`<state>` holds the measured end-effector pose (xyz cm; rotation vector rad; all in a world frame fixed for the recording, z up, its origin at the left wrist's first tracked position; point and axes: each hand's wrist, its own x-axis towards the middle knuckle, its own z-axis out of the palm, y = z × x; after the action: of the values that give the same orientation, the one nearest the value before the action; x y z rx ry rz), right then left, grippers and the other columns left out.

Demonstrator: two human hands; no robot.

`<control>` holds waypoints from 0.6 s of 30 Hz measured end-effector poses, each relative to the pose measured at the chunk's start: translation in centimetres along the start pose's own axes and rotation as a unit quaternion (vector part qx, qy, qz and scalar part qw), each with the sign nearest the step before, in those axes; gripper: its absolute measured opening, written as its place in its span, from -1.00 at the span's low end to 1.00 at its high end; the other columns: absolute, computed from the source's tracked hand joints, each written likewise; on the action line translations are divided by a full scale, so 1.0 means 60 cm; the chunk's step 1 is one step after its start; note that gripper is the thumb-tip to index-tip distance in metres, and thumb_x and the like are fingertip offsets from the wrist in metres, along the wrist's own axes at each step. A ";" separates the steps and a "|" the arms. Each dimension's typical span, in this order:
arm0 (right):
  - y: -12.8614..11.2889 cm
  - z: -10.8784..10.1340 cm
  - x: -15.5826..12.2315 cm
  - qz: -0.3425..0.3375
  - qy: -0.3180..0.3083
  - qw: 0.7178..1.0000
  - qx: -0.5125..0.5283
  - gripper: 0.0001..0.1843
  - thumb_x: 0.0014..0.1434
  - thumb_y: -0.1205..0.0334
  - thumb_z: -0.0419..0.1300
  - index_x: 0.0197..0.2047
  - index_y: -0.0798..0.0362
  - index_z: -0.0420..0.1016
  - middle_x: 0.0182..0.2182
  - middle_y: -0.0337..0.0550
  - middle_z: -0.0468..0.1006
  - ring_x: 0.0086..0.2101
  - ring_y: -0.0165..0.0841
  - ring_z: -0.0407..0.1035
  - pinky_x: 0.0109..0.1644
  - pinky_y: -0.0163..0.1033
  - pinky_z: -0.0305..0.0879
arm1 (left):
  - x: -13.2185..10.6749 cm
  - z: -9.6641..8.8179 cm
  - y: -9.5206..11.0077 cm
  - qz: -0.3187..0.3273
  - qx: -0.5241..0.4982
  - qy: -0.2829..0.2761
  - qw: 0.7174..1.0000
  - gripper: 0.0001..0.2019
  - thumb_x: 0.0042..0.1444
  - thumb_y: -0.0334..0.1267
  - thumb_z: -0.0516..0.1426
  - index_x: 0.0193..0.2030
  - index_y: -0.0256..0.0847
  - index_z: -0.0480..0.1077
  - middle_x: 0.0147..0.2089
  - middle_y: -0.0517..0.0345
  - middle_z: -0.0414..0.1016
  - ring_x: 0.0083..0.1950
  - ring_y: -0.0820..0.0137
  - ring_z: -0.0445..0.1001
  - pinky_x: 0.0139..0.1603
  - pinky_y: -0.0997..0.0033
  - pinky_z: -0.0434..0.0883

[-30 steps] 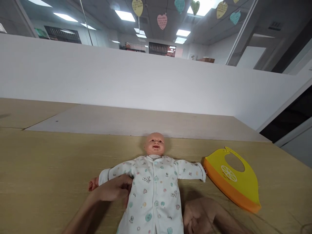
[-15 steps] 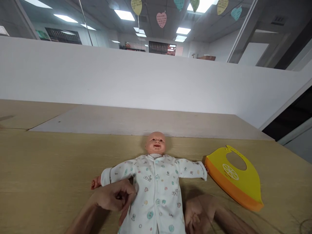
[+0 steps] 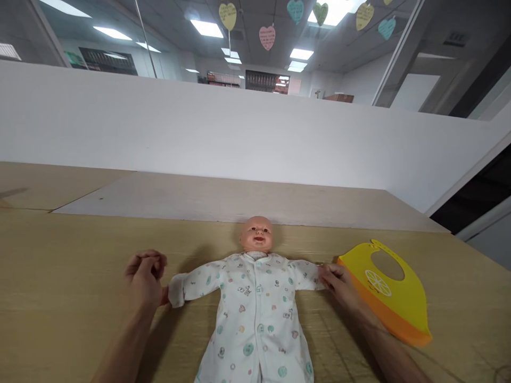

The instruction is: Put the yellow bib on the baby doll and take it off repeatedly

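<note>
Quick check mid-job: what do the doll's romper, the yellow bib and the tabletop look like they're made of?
Romper: soft printed cotton-like knit, matte; it wrinkles and lies limp. Bib: probably silicone or soft plastic, smooth, slight sheen, holds a moulded orange rim. Tabletop: wood-grain laminate or veneer, matte; cannot tell which.

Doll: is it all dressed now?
Nearly, it seems. Done: the romper is on the doll, closed down the front. In hand: left hand and right hand are at the sleeve ends. Not done: the bib lies beside it on the table, not worn.
</note>
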<state>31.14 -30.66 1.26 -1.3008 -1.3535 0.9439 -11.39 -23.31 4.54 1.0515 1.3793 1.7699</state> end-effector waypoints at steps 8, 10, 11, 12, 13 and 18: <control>0.018 -0.002 -0.004 -0.118 0.085 0.982 -0.116 -0.44 0.19 -0.09 0.10 -0.67 0.04 0.02 -0.69 -0.28 0.09 -0.61 -0.47 0.00 -0.50 -0.33 -0.03 | -0.001 -0.008 -0.046 0.131 0.132 0.055 0.981 -0.95 -0.11 -0.29 0.10 -0.46 -0.19 0.34 -0.55 0.28 0.35 -0.52 0.47 0.29 -0.51 0.47 0.25; 0.025 0.017 -0.011 -0.142 0.028 0.976 -0.163 -0.47 0.22 -0.01 0.07 -0.64 0.05 -0.03 -0.68 -0.30 0.06 -0.60 -0.49 -0.02 -0.50 -0.34 -0.07 | -0.027 0.004 -0.051 0.196 0.198 0.006 0.960 -0.91 -0.07 -0.24 0.11 -0.44 -0.19 0.38 -0.54 0.25 0.40 -0.52 0.44 0.35 -0.49 0.46 0.31; 0.027 0.027 -0.015 -0.152 0.000 0.971 -0.185 -0.49 0.22 0.04 0.06 -0.63 0.05 -0.04 -0.68 -0.30 0.06 -0.60 -0.49 -0.03 -0.50 -0.34 -0.09 | -0.038 0.009 -0.052 0.223 0.228 -0.022 0.948 -0.90 -0.05 -0.22 0.11 -0.44 -0.19 0.40 -0.55 0.24 0.43 -0.53 0.44 0.37 -0.49 0.47 0.32; 0.029 0.038 -0.019 -0.164 -0.022 0.965 -0.203 -0.51 0.23 0.08 0.06 -0.62 0.06 -0.06 -0.68 -0.31 0.06 -0.59 -0.50 -0.05 -0.50 -0.34 -0.11 | -0.047 0.012 -0.053 0.245 0.252 -0.048 0.935 -0.89 -0.03 -0.21 0.11 -0.43 -0.18 0.41 -0.55 0.24 0.44 -0.56 0.45 0.37 -0.50 0.47 0.32; 0.030 0.047 -0.022 -0.174 -0.041 0.960 -0.216 -0.53 0.23 0.12 0.05 -0.61 0.06 -0.08 -0.68 -0.32 0.05 -0.59 -0.50 -0.06 -0.49 -0.33 -0.12 | -0.054 0.015 -0.054 0.261 0.270 -0.072 0.924 -0.88 -0.02 -0.21 0.10 -0.43 -0.18 0.41 -0.55 0.24 0.46 -0.58 0.46 0.36 -0.51 0.48 0.32; 0.036 0.067 -0.027 -0.178 -0.108 0.945 -0.251 -0.59 0.18 0.26 0.02 -0.60 0.06 -0.11 -0.69 -0.34 0.02 -0.59 -0.51 -0.07 -0.46 -0.32 -0.10 | -0.052 0.012 -0.059 0.271 0.304 -0.078 0.910 -0.88 0.02 -0.22 0.07 -0.39 -0.17 0.42 -0.60 0.28 0.43 -0.61 0.48 0.36 -0.52 0.52 0.32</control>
<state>27.58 -31.63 -1.86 -1.2751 -2.0142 0.5144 -9.25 -24.87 0.55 2.0288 1.6933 1.5758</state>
